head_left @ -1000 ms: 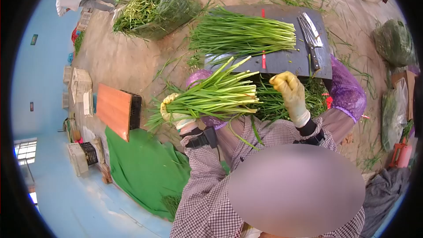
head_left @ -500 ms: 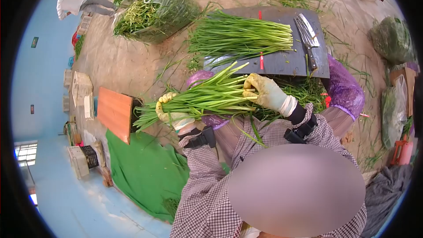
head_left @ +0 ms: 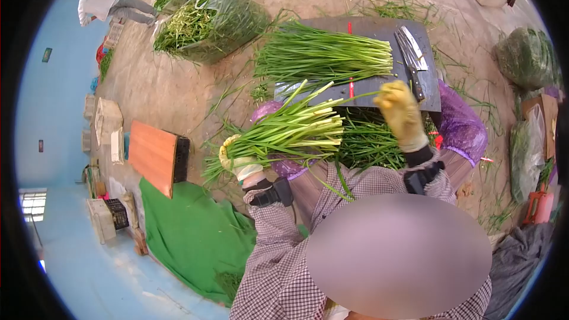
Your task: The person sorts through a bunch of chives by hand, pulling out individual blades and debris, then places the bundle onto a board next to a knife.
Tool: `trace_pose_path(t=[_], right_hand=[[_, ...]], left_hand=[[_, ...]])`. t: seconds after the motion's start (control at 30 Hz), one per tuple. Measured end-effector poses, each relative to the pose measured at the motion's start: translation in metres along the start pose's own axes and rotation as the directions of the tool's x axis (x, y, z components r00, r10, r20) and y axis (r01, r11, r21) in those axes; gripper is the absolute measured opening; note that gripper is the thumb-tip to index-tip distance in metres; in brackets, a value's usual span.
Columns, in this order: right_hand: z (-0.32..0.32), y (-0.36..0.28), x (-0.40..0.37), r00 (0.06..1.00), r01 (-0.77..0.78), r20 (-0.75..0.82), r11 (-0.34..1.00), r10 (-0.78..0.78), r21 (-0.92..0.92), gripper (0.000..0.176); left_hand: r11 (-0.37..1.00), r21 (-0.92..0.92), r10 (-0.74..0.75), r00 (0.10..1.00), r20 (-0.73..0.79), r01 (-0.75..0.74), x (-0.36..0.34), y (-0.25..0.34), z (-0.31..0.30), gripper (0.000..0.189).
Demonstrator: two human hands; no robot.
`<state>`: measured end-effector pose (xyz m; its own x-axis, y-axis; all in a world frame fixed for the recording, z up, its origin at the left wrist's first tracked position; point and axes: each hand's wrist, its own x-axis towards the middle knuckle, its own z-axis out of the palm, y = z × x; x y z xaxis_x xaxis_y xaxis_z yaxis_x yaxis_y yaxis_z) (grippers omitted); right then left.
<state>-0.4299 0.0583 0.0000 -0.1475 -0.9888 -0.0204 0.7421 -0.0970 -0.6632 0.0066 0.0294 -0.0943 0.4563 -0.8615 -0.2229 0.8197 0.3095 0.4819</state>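
Note:
My left hand (head_left: 238, 159), in a yellowish glove, is wrapped round the leafy part of a bunch of garlic chives (head_left: 302, 127), its pale cut ends pointing right. My gloved right hand (head_left: 403, 112) is raised beside those ends, fingers closed. A thin green chive stem (head_left: 363, 95) runs from its fingertips toward the bunch. Behind, a larger pile of chives (head_left: 332, 53) lies on a dark board (head_left: 385, 90), across a red strip (head_left: 351, 87). Right of the pile rest what look like two knives (head_left: 413, 59). More loose greens (head_left: 370, 145) lie below the board, near my lap.
Bags of greens (head_left: 213, 21) stand at the back left, and another bag (head_left: 527, 56) is at right. An orange-brown board (head_left: 152, 155) leans against a dark crate by a green cloth (head_left: 189, 237). Another person (head_left: 104, 1) stands far left. Scattered stems litter the floor.
My right hand has moved up and right, away from the cut ends, with a thin stem trailing from it. My left hand still holds the bunch, turned slightly.

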Motion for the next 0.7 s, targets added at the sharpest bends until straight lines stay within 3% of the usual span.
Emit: trace_pose_path(t=[0.03, 0.1, 0.13, 0.17, 0.2, 0.23, 0.27, 0.3, 0.33, 0.37, 0.4, 0.47, 0.5, 0.57, 0.6, 0.63, 0.67, 0.7], right_hand=[[-0.022, -0.015, -0.002, 0.998, 0.055, -0.016, 0.998, -0.055, 0.015, 0.006], [-0.057, -0.039, -0.022, 0.99, 0.132, -0.012, 0.956, -0.14, -0.261, 0.013], [-0.107, -0.053, -0.03, 0.994, -0.019, 0.074, 0.796, 0.079, -0.606, 0.017], [-0.146, -0.06, -0.037, 0.949, -0.096, 0.067, 0.487, 0.307, -0.868, 0.025], [-0.147, -0.065, -0.047, 0.853, -0.107, -0.109, -0.033, 0.51, -0.994, 0.033], [-0.148, -0.069, -0.056, 0.736, -0.006, -0.366, -0.535, 0.569, -0.845, 0.042], [-0.094, -0.064, -0.051, 0.775, 0.029, -0.477, -0.777, 0.415, -0.629, 0.049], [-0.092, -0.055, -0.06, 0.98, 0.117, 0.02, -0.489, 0.199, -0.864, 0.048], [-0.054, -0.046, -0.049, 0.99, 0.123, 0.113, -0.129, 0.081, -0.984, 0.038], [0.017, -0.035, -0.032, 0.949, 0.304, 0.315, 0.278, -0.005, -0.911, 0.032], [0.029, -0.018, -0.021, 0.904, 0.419, 0.423, 0.309, -0.058, -0.854, 0.031], [0.056, 0.009, -0.011, 0.934, 0.293, 0.353, 0.462, 0.048, -0.837, 0.03], [0.058, 0.014, -0.002, 0.909, 0.291, 0.384, 0.41, 0.165, -0.865, 0.03], [0.057, 0.035, 0.003, 0.913, 0.237, 0.355, 0.447, 0.201, -0.863, 0.025], [0.058, 0.035, 0.003, 0.905, 0.181, 0.325, 0.445, 0.272, -0.877, 0.019], [0.057, 0.037, 0.003, 0.899, 0.245, 0.358, 0.389, 0.251, -0.888, 0.019], [0.053, 0.047, 0.005, 0.875, 0.412, 0.456, 0.244, 0.162, -0.878, 0.019], [0.051, 0.056, 0.005, 0.872, 0.447, 0.474, 0.198, 0.123, -0.873, 0.015]], left_hand=[[0.999, -0.027, -0.016, 1.0, 0.024, 0.016, -0.002, 0.0, 0.002, 0.028], [0.996, -0.081, -0.039, 0.996, 0.077, 0.045, -0.006, 0.001, 0.014, 0.028], [0.996, -0.086, -0.027, 0.997, 0.066, 0.033, -0.004, 0.001, 0.015, 0.027], [0.995, -0.092, -0.018, 0.998, 0.054, 0.023, -0.003, 0.0, 0.016, 0.027], [0.995, -0.099, -0.009, 0.999, 0.041, 0.014, -0.003, -0.003, 0.017, 0.027], [0.993, -0.117, -0.006, 0.999, 0.053, 0.012, -0.008, -0.005, 0.022, 0.026], [0.992, -0.125, -0.013, 0.998, 0.069, 0.021, -0.014, -0.005, 0.034, 0.026], [0.99, -0.134, -0.022, 0.995, 0.092, 0.034, -0.016, -0.008, 0.044, 0.025], [0.996, -0.091, 0.002, 0.999, 0.048, 0.002, -0.018, -0.011, 0.048, 0.025], [0.997, -0.075, -0.018, 0.997, 0.075, 0.024, -0.02, -0.013, 0.054, 0.025], [0.997, -0.066, -0.026, 0.995, 0.097, 0.032, -0.021, -0.012, 0.058, 0.025], [0.998, -0.045, -0.025, 0.99, 0.139, 0.031, -0.022, -0.009, 0.062, 0.025], [0.998, -0.063, -0.01, 0.993, 0.121, 0.018, -0.024, -0.009, 0.061, 0.025], [0.994, -0.109, 0.026, 0.996, 0.086, -0.017, -0.033, -0.009, 0.067, 0.025], [0.997, -0.048, -0.056, 0.993, 0.099, 0.061, -0.014, 0.003, 0.036, 0.024], [0.998, -0.024, -0.05, 0.982, 0.183, 0.055, -0.01, 0.004, 0.027, 0.026], [0.999, -0.002, -0.043, 0.963, 0.266, 0.045, -0.007, 0.004, 0.019, 0.028], [0.992, 0.016, 0.119, 0.982, 0.147, -0.123, -0.027, -0.006, 0.053, 0.026]])
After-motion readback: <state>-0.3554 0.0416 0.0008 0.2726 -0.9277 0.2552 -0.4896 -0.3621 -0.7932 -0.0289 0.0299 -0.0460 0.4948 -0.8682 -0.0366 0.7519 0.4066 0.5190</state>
